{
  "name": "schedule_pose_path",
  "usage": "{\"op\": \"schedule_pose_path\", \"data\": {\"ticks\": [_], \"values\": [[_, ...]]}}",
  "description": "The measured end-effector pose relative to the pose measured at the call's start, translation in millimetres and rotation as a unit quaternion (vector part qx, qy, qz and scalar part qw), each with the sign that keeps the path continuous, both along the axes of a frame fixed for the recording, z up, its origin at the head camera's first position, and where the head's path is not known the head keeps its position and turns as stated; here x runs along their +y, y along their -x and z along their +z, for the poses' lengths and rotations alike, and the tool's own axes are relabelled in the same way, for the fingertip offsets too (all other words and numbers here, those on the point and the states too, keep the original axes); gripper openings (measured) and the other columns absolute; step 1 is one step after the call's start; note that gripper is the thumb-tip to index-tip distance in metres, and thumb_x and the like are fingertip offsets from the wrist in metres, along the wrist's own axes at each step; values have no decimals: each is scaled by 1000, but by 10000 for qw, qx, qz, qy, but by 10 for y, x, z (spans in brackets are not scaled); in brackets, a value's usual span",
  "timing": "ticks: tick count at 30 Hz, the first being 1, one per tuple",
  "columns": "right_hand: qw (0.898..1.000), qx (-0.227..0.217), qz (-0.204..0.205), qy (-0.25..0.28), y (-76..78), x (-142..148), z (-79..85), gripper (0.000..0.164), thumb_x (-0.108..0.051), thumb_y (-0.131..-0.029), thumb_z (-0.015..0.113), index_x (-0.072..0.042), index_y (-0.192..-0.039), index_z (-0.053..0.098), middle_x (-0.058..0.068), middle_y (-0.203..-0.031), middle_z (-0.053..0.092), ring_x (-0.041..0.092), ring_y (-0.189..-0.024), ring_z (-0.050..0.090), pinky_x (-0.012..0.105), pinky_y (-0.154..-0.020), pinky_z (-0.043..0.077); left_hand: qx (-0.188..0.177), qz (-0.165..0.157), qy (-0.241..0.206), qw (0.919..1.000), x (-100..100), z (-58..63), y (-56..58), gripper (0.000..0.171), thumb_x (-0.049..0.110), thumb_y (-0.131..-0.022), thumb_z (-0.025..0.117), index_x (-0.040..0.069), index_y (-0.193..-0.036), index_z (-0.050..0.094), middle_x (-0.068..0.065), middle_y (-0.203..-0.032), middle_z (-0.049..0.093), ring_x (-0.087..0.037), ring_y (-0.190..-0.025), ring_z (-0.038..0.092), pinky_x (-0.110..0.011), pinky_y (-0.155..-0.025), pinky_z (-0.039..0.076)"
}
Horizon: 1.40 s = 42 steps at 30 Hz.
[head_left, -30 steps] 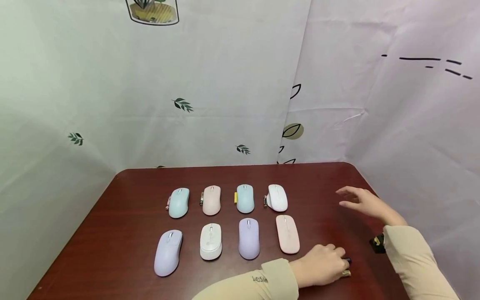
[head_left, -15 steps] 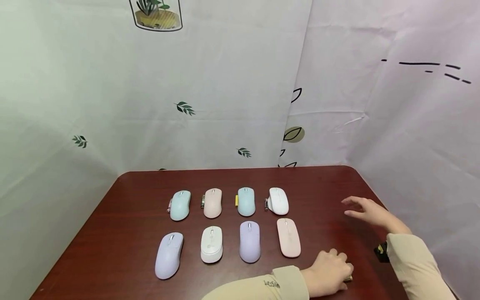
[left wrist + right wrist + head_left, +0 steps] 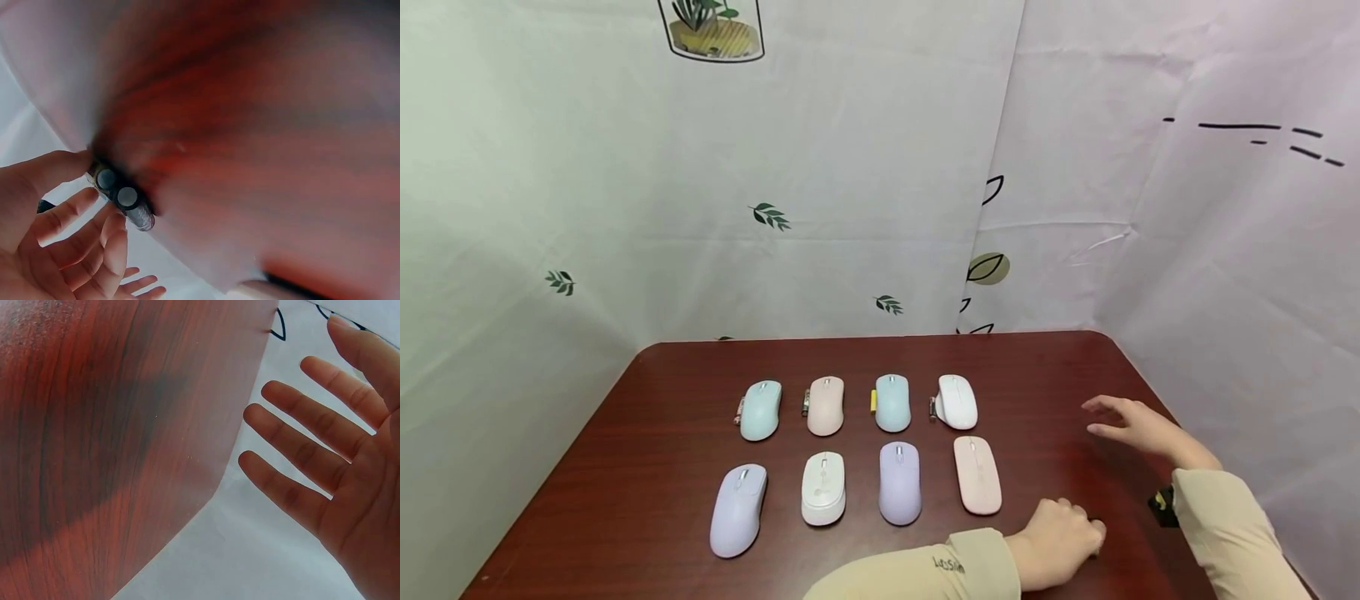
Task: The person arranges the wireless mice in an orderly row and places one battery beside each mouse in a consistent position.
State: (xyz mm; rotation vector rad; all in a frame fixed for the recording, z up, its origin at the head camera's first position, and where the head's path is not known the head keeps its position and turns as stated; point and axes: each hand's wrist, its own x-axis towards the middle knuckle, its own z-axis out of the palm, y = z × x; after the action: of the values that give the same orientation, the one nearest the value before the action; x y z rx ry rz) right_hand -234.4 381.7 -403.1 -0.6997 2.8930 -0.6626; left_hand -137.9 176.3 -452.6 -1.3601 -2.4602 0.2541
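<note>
My left hand [image 3: 1054,546] reaches across the table's near right part, fingers curled downward. In the left wrist view it grips several small batteries [image 3: 127,197] between thumb and fingers, round ends facing the camera; in the head view the hand hides them. My right hand [image 3: 1138,429] hovers at the table's right side, its fingers loosely extended and holding nothing, as the right wrist view also shows. Nearest the left hand lies a pink computer mouse [image 3: 977,475]. A purple mouse [image 3: 899,483], a white mouse [image 3: 823,488] and a lilac mouse [image 3: 738,510] continue that row leftward.
In the back row, a teal mouse [image 3: 761,411], a beige mouse [image 3: 826,406], a light blue mouse [image 3: 892,403] and a white mouse [image 3: 958,402] each have a battery at their left side. A white printed cloth [image 3: 850,167] hangs behind the dark red table [image 3: 625,467].
My left hand has shifted slightly right and closed over the batteries, which showed beyond its fingers earlier. The right hand has barely moved. The head view has tilted a little upward.
</note>
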Motion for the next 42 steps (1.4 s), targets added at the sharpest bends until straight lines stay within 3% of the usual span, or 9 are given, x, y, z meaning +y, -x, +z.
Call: {"op": "schedule_pose_path", "data": {"ticks": [4, 8, 12, 19, 23, 26, 31, 42], "values": [[9999, -18, 3, -119, -15, -22, -7, 40, -22, -86, 67, 4, -115, 57, 20, -111, 64, 39, -99, 60, 40, -75, 51, 564, -20, 79, 9984, -21, -32, 13, 9, 34, -83, 65, 35, -83, 56, 15, -72, 62, -3, -57, 49, -19, -41, 37], [9999, -17, 27, -146, -23, -54, -1, 41, -22, -86, 67, 4, -116, 57, 20, -111, 63, 39, -100, 59, 44, -76, 51, 694, 23, 103, 9975, -27, -48, 26, 8, 35, -82, 66, 35, -81, 58, 16, -73, 63, -3, -58, 50, -19, -42, 38], [9999, -98, 40, -108, -24, -89, 5, 41, -23, -87, 66, 3, -117, 56, 20, -112, 62, 39, -101, 59, 44, -77, 51, 601, 159, 193, 9979, -25, -43, 30, 9, 34, -80, 68, 35, -77, 60, 17, -75, 64, -2, -62, 52, -19, -43, 39], [9950, -764, 637, -24, -36, -142, -33, 38, -23, -90, 63, 6, -113, 56, 20, -108, 62, 37, -96, 59, 37, -72, 51, 398, 229, 181, 9988, -35, -49, 70, 8, 33, -78, 70, 35, -75, 63, 17, -77, 64, -2, -63, 52, -19, -45, 40], [9936, -842, 751, -36, -30, -155, -60, 35, -22, -89, 63, 5, -110, 58, 20, -106, 62, 36, -95, 59, 38, -73, 51, 234, 282, 97, 9993, -47, -56, 99, 5, 31, -79, 69, 34, -80, 66, 15, -78, 64, -3, -62, 52, -18, -47, 42], [9893, -1112, 941, 70, -21, -175, -82, 31, -21, -88, 64, 4, -106, 58, 16, -99, 63, 21, -86, 60, 31, -68, 49, 203, 386, 75, 9990, -54, -60, 102, 5, 31, -80, 68, 34, -85, 67, 14, -79, 63, -3, -62, 52, -17, -47, 42], [9723, -1882, 1356, 297, -19, -277, -116, 24, -15, -87, 65, 3, -102, 59, 4, -86, 60, -1, -72, 49, 23, -62, 43, 67, 459, 133, 9988, -75, -54, 113, 6, 36, -83, 65, 34, -89, 66, 14, -80, 63, -4, -64, 51, -18, -47, 41], [9687, -2211, 1108, 215, -9, -434, -153, 14, -3, -85, 64, 1, -97, 60, -1, -78, 57, 2, -61, 44, 22, -52, 40, -260, 559, 174, 9979, -120, 8, 163, 16, 44, -93, 52, 34, -94, 66, 13, -84, 60, -4, -65, 52, -18, -49, 43]]}}
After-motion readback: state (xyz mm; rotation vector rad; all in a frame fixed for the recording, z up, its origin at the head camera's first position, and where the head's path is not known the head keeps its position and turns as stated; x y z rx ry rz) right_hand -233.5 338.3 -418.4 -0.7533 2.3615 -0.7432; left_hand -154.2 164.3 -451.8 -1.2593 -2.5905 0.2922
